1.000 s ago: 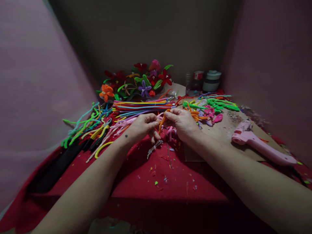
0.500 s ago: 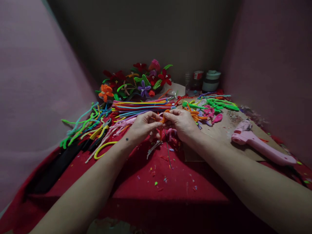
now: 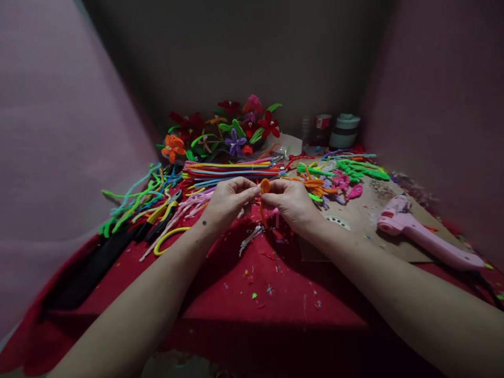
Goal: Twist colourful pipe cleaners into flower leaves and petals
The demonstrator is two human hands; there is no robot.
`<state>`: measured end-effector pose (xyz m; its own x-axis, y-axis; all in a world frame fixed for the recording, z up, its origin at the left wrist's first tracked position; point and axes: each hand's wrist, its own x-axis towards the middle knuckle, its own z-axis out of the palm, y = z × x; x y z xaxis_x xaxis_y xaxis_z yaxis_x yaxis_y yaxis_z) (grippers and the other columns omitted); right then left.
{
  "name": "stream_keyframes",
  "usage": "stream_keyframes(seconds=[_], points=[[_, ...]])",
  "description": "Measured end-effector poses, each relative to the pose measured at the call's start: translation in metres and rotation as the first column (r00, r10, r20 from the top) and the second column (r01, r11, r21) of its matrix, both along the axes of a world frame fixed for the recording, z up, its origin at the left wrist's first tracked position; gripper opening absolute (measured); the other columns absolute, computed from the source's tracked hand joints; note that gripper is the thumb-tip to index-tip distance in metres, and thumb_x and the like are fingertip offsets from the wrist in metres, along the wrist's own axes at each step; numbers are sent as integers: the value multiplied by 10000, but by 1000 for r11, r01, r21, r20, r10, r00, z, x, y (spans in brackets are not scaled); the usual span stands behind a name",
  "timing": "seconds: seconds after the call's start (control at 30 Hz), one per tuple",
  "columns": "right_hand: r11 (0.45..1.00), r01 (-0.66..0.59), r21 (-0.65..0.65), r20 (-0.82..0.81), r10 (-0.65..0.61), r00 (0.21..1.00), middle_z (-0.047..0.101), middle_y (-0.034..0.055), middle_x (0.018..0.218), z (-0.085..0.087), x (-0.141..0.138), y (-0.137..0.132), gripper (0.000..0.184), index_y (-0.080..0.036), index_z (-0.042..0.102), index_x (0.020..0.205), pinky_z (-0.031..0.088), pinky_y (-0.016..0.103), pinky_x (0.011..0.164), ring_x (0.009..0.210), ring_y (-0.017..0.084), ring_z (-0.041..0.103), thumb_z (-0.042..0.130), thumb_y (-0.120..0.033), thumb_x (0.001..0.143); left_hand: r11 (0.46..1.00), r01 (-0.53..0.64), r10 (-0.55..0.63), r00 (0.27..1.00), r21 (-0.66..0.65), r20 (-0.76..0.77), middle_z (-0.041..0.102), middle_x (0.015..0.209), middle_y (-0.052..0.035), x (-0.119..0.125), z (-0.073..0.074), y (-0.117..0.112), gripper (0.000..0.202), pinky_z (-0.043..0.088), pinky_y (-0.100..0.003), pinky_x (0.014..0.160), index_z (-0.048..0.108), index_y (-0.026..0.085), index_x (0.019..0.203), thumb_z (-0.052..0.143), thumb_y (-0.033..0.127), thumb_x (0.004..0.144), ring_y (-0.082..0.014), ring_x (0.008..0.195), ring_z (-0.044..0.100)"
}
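Between my two hands is an orange pipe cleaner point(image 3: 265, 186), bent into a small rounded loop at the top with a tail hanging below. My left hand point(image 3: 235, 198) pinches it from the left with thumb and forefinger. From the right, my right hand point(image 3: 290, 200) grips the same piece, its thumb along the loop's lower edge. Under the hands a thin dark rod point(image 3: 276, 258) and a small bunch of white stamen-like strands point(image 3: 251, 239) lie on the red cloth point(image 3: 220, 294).
Behind the hands lies a bundle of coloured pipe cleaners point(image 3: 232, 170), with pipe-cleaner flowers point(image 3: 235, 142) beyond. Yellow-handled pliers point(image 3: 163, 214) and a yellow ring point(image 3: 169, 239) are at left. A pink glue gun point(image 3: 425, 233) rests on cardboard point(image 3: 366, 244) at right, near orange loops point(image 3: 313, 185).
The orange pipe cleaner's loop now stands upright and shows more plainly between my fingertips. My hands have shifted only slightly, and the view has moved a little.
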<state>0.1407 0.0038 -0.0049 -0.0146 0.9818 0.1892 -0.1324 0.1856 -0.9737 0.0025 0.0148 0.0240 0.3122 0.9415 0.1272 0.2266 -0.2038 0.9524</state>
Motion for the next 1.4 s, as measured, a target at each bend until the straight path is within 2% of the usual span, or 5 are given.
stream_keyframes(seconds=[0.53,0.7,0.87,1.17,1.4], points=[[997,5,79,162,-18,987,588,4,598,2,-4,-7,98,-133,580,661,403,230,535,536,98,511,577,-226,691,996,-38,40,999,-83,23,466,407,48,1,1,-1,133,221,-171,296,515,143,577,555,216,680,-44,284,359],[926,114,360,519,-301,800,633,33,649,1,-4,-12,112,-144,621,687,391,239,591,588,121,541,522,-132,737,979,-28,17,998,-203,-54,438,345,43,-1,2,1,110,216,-168,292,504,144,521,548,172,617,-56,277,368],[862,90,499,632,-433,643,656,84,712,-6,-6,-13,136,-125,635,751,402,263,634,649,160,580,500,-112,755,961,-20,5,999,-275,-54,433,343,33,-2,0,1,123,213,-171,294,495,140,492,546,167,601,-58,285,366],[978,140,157,346,-187,920,610,12,573,3,-9,-14,126,-132,618,638,389,214,529,524,102,518,518,-135,714,933,34,21,989,-359,147,390,391,72,0,4,-2,53,185,-153,291,501,147,568,523,100,555,-31,280,287],[967,172,186,385,-233,893,609,15,549,1,-7,-10,163,-130,625,616,380,215,529,505,98,506,508,-168,722,991,-55,57,998,-120,12,453,357,45,3,1,-2,27,210,-172,282,544,125,573,556,102,581,-52,275,349]])
